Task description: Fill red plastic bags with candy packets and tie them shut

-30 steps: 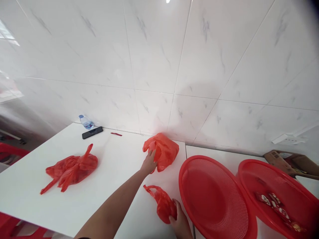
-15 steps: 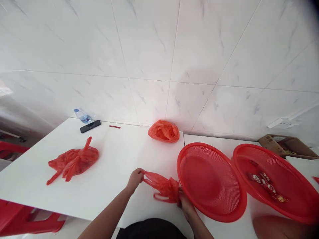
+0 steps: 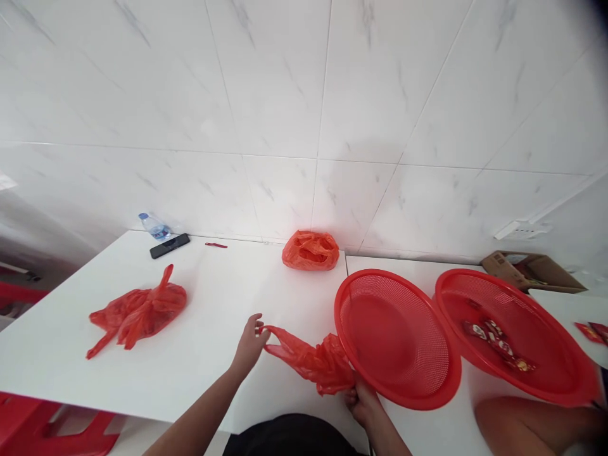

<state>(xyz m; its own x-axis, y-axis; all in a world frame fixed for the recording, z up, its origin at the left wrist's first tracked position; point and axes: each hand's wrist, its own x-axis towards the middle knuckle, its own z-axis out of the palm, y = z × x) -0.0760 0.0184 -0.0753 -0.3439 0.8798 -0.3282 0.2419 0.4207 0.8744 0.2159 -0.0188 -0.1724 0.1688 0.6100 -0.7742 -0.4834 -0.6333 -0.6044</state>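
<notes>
A thin red plastic bag [image 3: 316, 361] is stretched out low over the white table, in front of my body. My left hand [image 3: 251, 345] pinches one of its handles at the left end, some fingers raised off the plastic. At the lower right end of the bag, my right hand [image 3: 363, 402] has curled fingers against the plastic, close under the rim of a red mesh basket [image 3: 394, 342]. Part of that grip is hidden. Another red plastic bag, knotted and bulging [image 3: 142, 310], lies to the left. A crumpled red bag [image 3: 311, 250] rests near the wall.
A second red basket [image 3: 546, 316] holds several small wrapped packets [image 3: 496, 339]. Behind it stands an open cardboard box [image 3: 532, 269]. A water bottle [image 3: 154, 227], a black phone [image 3: 170, 246] and a red strip [image 3: 216, 245] lie at the back left. Someone's bare limb [image 3: 527, 424] shows at lower right.
My right hand has moved down and slightly right, and my left hand slightly left and down. The bag between them is drawn out longer. The view has shifted slightly.
</notes>
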